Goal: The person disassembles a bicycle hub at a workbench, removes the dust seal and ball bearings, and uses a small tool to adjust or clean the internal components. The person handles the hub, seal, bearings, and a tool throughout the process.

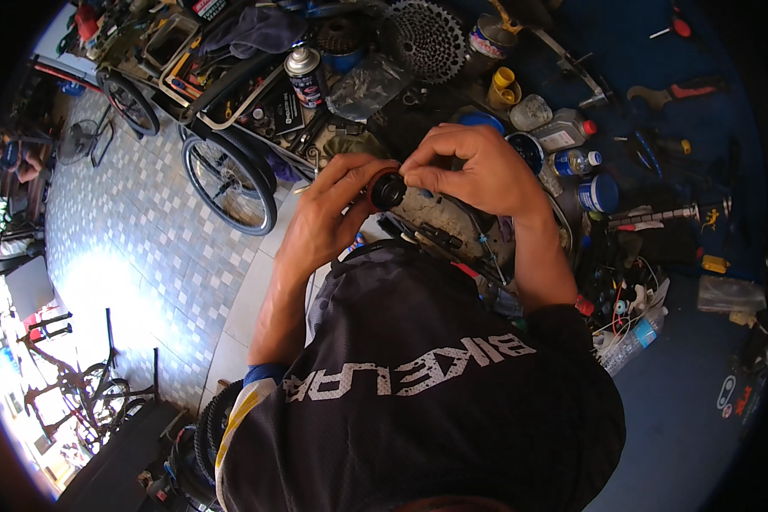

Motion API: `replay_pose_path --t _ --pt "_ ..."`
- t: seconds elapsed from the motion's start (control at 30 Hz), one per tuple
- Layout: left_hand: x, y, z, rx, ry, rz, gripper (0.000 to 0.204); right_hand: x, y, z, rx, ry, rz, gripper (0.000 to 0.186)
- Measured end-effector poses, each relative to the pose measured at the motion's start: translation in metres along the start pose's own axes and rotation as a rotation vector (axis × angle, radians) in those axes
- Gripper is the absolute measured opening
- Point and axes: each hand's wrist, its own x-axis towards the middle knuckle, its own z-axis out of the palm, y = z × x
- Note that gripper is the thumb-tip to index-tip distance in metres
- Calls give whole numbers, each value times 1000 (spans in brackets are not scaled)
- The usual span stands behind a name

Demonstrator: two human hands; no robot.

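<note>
My left hand (326, 207) is wrapped round a short, round black part (388, 191) with an open centre and a reddish outer edge; its exact kind is unclear. Close against the rim of that part, my right hand (474, 169) has its thumb and index finger pinched together. Whatever lies between those fingertips is too small or hidden to make out. Both hands are raised in front of my chest, above the cluttered bench. Below the right hand a greyish, stained surface (452, 218) shows, with cables and small tools by it.
A bicycle cassette (424, 41), a spray can (304, 75) and a clear plastic bag (367, 88) lie beyond my hands. Bottles and a blue-lidded jar (599, 194) crowd the right. Tools hang on the dark blue wall panel (631, 77). A bicycle wheel (229, 183) stands left on the tiled floor.
</note>
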Motion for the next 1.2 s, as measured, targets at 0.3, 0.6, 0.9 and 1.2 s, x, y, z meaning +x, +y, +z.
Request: replay_pose_path --t 0.3,0.6,0.9,1.2 --pt "-2 -15 8 -279 -44 -173 46 8 16 10 17 116 44 29" --pt "-14 -65 31 -771 -42 -299 47 15 37 16 13 243 99 30" --pt "-29 -85 43 -895 190 -482 49 -3 198 48 -307 301 359 13" --pt "-42 -94 48 -850 221 -505 46 -14 214 91 -609 280 621 26"
